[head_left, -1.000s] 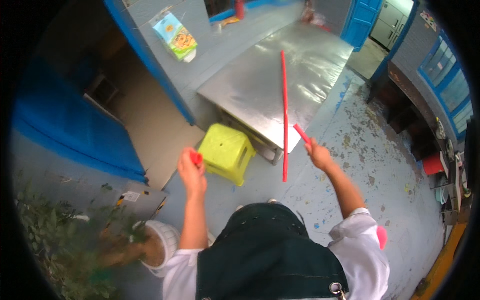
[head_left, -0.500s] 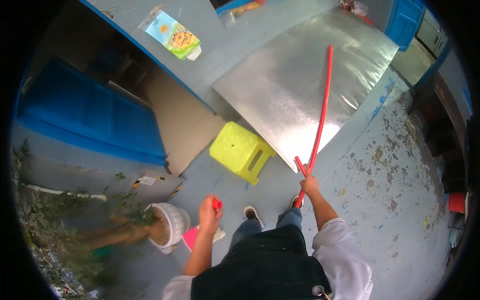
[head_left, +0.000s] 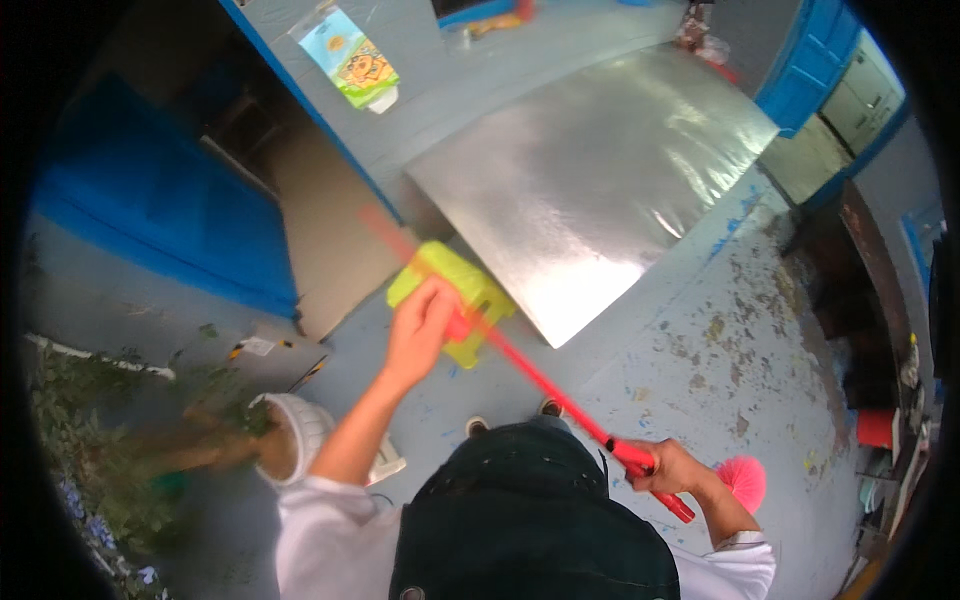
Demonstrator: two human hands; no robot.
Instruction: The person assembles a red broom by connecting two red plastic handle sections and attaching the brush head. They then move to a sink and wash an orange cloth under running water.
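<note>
My left hand (head_left: 425,325) is closed round a short red tube (head_left: 459,326), whose end pokes out beside the thumb. A long red pole (head_left: 535,372) passes close by it, slanting from upper left to lower right; its far end is blurred. I cannot tell whether tube and pole touch. My right hand (head_left: 664,466) grips the pole near a black band, and a second red tube end (head_left: 682,508) sticks out below the fist. Behind the right wrist shows a round pink bristled brush head (head_left: 745,484); what joins it to the pole is hidden.
A yellow-green plastic stool (head_left: 465,290) stands ahead, partly behind my left hand. Beyond it lies a large silver sheet-topped board (head_left: 590,170). A white planter (head_left: 300,430) with a leafy plant is at left, near an open blue-edged doorway. Dark shelving (head_left: 860,280) lines the right.
The long pole has swung from pointing up over the silver board to slanting left across the stool. My left hand has risen to the pole; my right hand has come down and right.
</note>
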